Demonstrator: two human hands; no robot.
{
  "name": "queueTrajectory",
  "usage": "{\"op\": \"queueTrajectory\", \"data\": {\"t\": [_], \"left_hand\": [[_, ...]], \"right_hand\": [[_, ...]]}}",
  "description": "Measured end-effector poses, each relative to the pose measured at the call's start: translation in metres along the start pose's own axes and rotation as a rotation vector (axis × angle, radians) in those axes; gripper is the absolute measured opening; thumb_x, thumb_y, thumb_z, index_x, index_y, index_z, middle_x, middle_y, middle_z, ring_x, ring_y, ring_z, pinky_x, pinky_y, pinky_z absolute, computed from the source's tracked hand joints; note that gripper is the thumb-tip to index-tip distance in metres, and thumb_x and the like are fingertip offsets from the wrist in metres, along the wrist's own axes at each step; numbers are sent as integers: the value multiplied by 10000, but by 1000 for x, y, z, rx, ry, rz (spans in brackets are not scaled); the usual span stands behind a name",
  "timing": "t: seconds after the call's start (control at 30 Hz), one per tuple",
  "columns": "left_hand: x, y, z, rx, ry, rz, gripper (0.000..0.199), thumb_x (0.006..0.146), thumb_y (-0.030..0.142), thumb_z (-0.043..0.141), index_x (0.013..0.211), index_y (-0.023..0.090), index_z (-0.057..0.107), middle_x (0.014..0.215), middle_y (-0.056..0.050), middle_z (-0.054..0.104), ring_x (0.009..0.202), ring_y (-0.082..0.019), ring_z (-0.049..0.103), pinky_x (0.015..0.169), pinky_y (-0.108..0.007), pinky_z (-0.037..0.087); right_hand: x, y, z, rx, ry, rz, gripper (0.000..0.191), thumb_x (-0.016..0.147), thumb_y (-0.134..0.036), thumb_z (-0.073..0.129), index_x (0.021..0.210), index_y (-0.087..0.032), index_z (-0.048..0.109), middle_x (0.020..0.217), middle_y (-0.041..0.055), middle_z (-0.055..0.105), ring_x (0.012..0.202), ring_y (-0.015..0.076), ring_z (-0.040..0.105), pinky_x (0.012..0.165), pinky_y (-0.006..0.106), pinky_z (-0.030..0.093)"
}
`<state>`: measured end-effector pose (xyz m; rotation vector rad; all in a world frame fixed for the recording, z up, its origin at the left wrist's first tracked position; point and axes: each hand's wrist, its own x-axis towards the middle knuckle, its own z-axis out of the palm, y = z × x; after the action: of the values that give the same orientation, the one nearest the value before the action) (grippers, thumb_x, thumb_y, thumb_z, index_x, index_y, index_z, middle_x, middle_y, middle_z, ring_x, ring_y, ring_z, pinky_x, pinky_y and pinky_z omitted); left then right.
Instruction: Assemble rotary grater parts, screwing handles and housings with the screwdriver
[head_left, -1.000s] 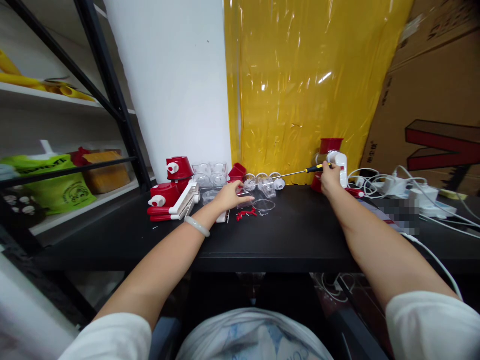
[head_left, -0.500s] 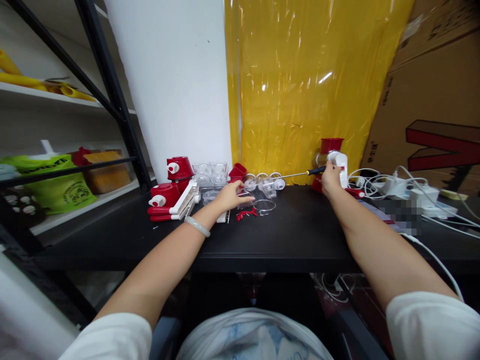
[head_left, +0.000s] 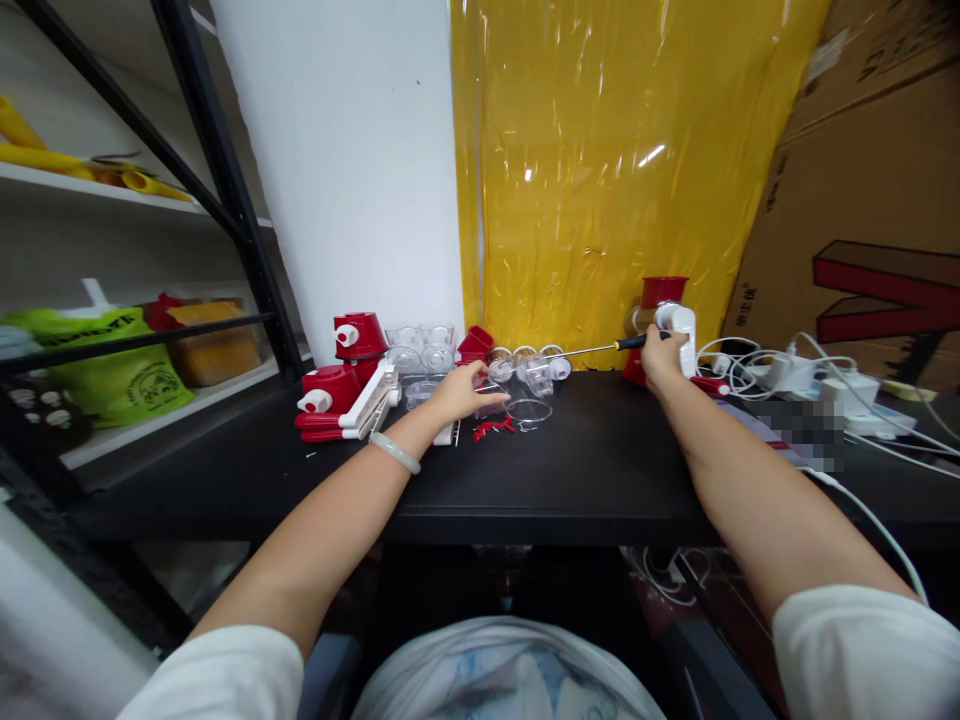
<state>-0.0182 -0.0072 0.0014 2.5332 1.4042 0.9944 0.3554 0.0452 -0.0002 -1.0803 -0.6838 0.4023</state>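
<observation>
My left hand [head_left: 459, 393] curves its thumb and fingers around a clear plastic part [head_left: 491, 408] low on the black table. My right hand [head_left: 661, 354] is closed on the handle of a screwdriver [head_left: 592, 350], its long metal shaft pointing left among the clear plastic parts [head_left: 536, 375]. Where the tip ends is hard to make out. Small red pieces [head_left: 493, 428] and tiny screws lie just in front of my left hand, beside a clear ring [head_left: 529, 411]. Behind my right hand stands a red and white hand-cranked device [head_left: 664, 292].
Red housings with white knobs [head_left: 358, 338] and white arms with red handles [head_left: 367, 410] are piled at left. White cables and chargers [head_left: 847, 390] spread over the table [head_left: 570, 480] at right. A black-framed shelf [head_left: 217, 150] stands left; a large carton [head_left: 862, 180] leans at right.
My right hand and the screwdriver have shifted very slightly, the hand turning a little around the handle. My left hand stays in place.
</observation>
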Motion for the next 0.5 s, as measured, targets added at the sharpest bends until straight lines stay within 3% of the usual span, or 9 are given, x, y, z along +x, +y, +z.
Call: {"op": "queueTrajectory", "data": {"t": [0.17,0.37,0.5], "left_hand": [[0,0,0,-3,-7,-1,542,665,618,725,999,212,589,967,-51,676,901,-241,618,801,-347,457],[0,0,0,4,-1,-1,550,660,628,725,990,208,594,966,-58,677,893,-241,618,794,-348,455],[0,0,0,0,2,-1,549,660,622,726,995,208,595,966,-57,678,894,-243,617,792,-350,453]], "right_hand": [[-1,-4,6,43,95,113,199,878,-287,515,1035,-240,402,691,-61,480,439,87,463,376,206,443],[-3,-3,3,63,-21,88,142,903,-335,499,964,-222,439,645,-77,487,374,61,466,347,158,404],[-3,-1,0,92,-64,25,205,909,-384,518,1014,-213,475,687,-68,530,375,40,462,348,134,391]]}}
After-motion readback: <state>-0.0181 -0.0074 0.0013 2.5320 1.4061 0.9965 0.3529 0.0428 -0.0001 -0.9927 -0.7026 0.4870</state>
